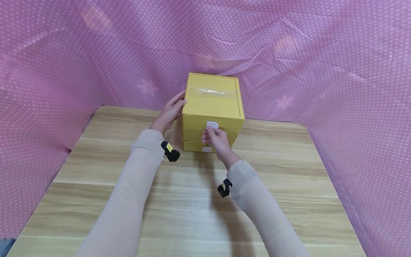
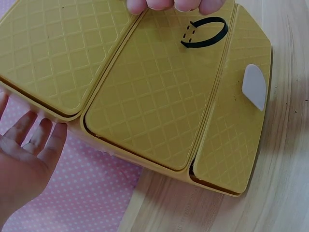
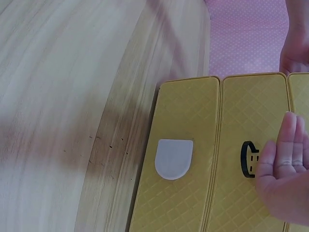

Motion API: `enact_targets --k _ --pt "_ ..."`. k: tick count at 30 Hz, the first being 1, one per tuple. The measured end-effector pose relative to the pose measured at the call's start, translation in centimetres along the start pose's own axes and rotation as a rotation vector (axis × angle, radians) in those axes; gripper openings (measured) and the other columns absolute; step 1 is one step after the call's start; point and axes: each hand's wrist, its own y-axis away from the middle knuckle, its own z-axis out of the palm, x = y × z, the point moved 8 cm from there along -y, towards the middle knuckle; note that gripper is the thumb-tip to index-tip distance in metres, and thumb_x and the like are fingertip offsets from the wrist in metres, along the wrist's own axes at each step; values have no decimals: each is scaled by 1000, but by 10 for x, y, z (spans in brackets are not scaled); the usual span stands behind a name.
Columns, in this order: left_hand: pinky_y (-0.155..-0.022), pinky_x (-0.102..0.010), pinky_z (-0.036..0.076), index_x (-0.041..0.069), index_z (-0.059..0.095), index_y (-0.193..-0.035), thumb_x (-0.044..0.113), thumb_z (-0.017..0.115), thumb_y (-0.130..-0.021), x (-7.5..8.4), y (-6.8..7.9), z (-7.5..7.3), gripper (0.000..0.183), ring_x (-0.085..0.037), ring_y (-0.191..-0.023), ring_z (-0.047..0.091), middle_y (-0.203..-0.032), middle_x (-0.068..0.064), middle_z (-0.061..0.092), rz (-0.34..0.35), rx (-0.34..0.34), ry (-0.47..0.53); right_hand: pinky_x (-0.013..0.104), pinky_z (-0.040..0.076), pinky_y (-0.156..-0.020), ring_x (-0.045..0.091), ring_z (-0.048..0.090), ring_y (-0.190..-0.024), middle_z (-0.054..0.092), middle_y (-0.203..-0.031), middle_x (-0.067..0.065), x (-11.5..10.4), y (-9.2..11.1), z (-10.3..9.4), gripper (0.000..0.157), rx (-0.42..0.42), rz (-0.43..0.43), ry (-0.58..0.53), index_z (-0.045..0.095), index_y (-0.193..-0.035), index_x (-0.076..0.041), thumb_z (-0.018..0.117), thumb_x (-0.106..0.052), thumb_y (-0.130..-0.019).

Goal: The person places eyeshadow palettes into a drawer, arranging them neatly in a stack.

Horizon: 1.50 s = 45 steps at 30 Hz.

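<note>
A yellow drawer box (image 1: pixel 213 103) with three stacked drawers stands at the back of the table. My left hand (image 1: pixel 170 112) rests against its left side, the fingers (image 2: pixel 42 133) extended along the edge by the top drawer. At the front, my right hand (image 1: pixel 219 141) pinches the white pull tab (image 1: pixel 212 125) of the top drawer, thumb above and fingers below. Lower down, the middle drawer has a black loop handle (image 3: pixel 247 159), and the bottom drawer carries a white rounded tab (image 3: pixel 174 158). All the drawer fronts appear pushed in.
Clear tape (image 1: pixel 212 92) crosses the top of the box. The wood-grain table (image 1: pixel 179 207) extends in front of it and to both sides. Pink dotted cloth (image 1: pixel 144 50) hangs behind and along the sides. A small black camera sits on each sleeved wrist.
</note>
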Motion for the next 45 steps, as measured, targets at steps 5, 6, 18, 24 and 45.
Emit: enact_targets --k 5,6,18,24,45 --pt "-83 -32 42 25 37 -132 19 50 -88 0 0 -1 46 -23 -106 48 -132 2 37 -5 13 2 45 44 -78 16 58 -60 57 -70 9 0 0 1 35 3 8 5 56 -92 10 43 -22 -91" --pt "-83 -31 42 25 37 -132 19 50 -88 0 0 -1 46 -22 -106 48 -132 3 37 -4 18 0 46 43 -79 16 58 -60 57 -70 9 0 0 1 34 1 13 2 55 -92 10 43 -22 -91" --pt "-84 -31 42 21 39 -131 21 51 -87 3 2 4 45 -22 -102 50 -129 0 41 21 59 -39 31 47 -74 35 56 -87 57 -94 25 -2 12 16 35 -266 66 246 50 -107 12 48 -18 -89" --pt "-84 -29 43 11 38 -131 13 48 -88 14 5 1 44 -24 -104 48 -127 -8 41 66 58 -109 32 47 -75 25 57 -80 57 -92 24 -34 22 32 32 -434 -109 455 52 -107 12 47 -14 -90" --pt "-101 -31 18 -2 39 -127 17 48 -85 76 30 16 47 -24 -122 27 -131 -17 35 401 -27 -871 34 29 -95 24 37 -115 42 -125 13 -150 13 -14 45 -146 -474 974 42 -123 -1 51 -25 -87"
